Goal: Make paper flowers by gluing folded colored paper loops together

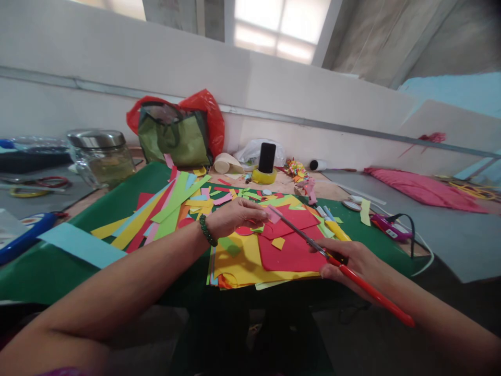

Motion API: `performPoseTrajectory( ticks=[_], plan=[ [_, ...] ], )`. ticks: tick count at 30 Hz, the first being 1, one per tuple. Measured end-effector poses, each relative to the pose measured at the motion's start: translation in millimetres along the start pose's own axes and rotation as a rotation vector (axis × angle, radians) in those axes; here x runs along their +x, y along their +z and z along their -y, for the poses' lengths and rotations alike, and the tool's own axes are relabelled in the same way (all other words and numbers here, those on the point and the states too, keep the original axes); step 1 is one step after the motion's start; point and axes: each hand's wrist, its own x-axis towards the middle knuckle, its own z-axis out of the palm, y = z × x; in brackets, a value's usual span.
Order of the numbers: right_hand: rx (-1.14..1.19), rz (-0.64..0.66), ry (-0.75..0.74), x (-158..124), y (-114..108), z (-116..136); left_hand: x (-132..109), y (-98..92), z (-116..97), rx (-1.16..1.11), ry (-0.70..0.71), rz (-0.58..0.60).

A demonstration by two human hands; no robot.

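My left hand, with a green bead bracelet at the wrist, pinches a small pink piece of paper. Scissors with red handles are gripped in my right hand. Their long blades point up and left, the tips at the pink piece. Whether the blades are parted is hard to see. Beneath both hands lie red paper sheets on top of yellow paper. A small yellow scrap rests on the red.
Coloured paper strips lie left on a green cover. Behind stand a glass jar, a green bag and a phone on a yellow tape roll. A pink glue gun and a purple device sit rightward.
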Motion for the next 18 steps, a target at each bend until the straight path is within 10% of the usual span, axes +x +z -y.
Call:
performPoseTrajectory(
  ticks=[18],
  plan=[
    [-0.033, -0.084, 0.023, -0.7, -3.3, -8.8, 1.2, -1.1, 0.5, 0.009, -0.001, 0.022]
  ],
)
